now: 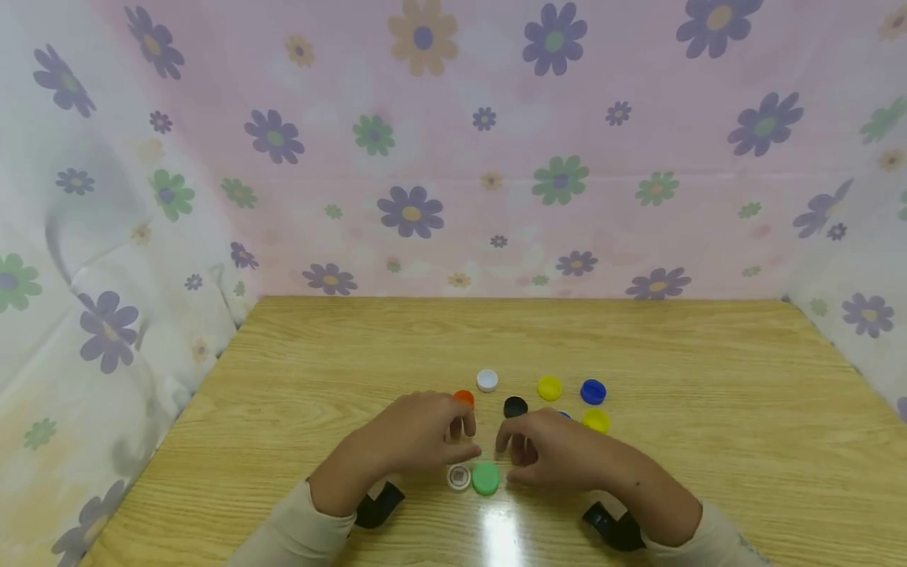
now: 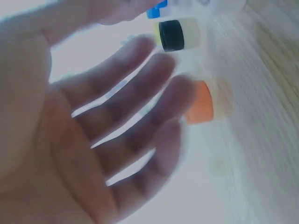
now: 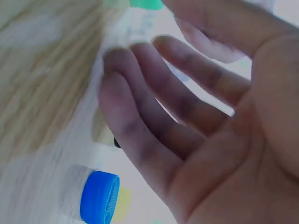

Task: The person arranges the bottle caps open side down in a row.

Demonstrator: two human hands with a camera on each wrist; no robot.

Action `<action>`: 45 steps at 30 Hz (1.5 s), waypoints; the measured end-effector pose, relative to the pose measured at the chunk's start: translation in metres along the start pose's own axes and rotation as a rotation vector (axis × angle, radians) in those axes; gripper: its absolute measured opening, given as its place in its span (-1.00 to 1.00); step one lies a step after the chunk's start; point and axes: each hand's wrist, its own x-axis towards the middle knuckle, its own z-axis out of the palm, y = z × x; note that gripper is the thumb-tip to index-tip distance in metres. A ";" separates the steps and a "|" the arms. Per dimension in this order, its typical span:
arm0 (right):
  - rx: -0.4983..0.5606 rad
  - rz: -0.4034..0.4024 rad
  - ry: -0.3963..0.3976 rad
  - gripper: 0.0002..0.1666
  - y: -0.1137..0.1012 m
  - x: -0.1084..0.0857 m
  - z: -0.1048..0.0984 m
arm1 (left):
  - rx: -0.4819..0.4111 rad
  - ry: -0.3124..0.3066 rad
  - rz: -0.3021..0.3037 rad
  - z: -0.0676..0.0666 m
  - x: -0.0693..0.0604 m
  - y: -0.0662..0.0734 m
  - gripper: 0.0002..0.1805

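Note:
My left hand (image 1: pixel 423 433) hovers over the table with loosely bent fingers and holds nothing. Beyond its fingertips lies an orange bottle cap (image 1: pixel 464 398), partly covered by the hand. My right hand (image 1: pixel 553 450) faces it, also empty with relaxed fingers. Between the two thumbs and nearer to me lie a green cap (image 1: pixel 485 479) and a whitish cap (image 1: pixel 458 477), side by side. A black cap (image 1: pixel 515 406) sits just past the right fingers. The right wrist view shows a blue cap (image 3: pixel 99 198) below that hand's fingers; in the head view the right hand mostly hides one.
Farther back on the wooden table (image 1: pixel 340 354) are a white cap (image 1: pixel 486 380), a yellow cap (image 1: pixel 549 387) and a blue cap (image 1: pixel 593 391). Another yellow cap (image 1: pixel 597 420) lies beyond my right wrist. A flowered cloth (image 1: pixel 453 157) hangs behind the table.

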 end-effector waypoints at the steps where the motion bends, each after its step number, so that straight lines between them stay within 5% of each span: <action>1: -0.006 0.004 0.028 -0.77 0.000 0.000 -0.001 | -0.004 0.032 -0.005 -0.001 0.001 -0.001 -0.81; 7: -0.038 0.055 0.237 -0.85 -0.001 0.007 -0.004 | -0.032 0.203 -0.072 -0.002 0.009 -0.007 -0.84; 12: -0.054 0.114 0.326 -0.78 -0.007 0.022 -0.003 | -0.037 0.250 -0.133 -0.001 0.012 -0.013 -0.69; 28: -0.016 0.185 0.273 -0.59 -0.015 0.057 0.008 | -0.008 0.173 -0.200 0.009 0.017 -0.024 -0.62; 45: 0.038 0.131 0.244 -0.71 -0.009 0.059 0.012 | -0.018 0.192 -0.151 0.013 0.018 -0.021 -0.73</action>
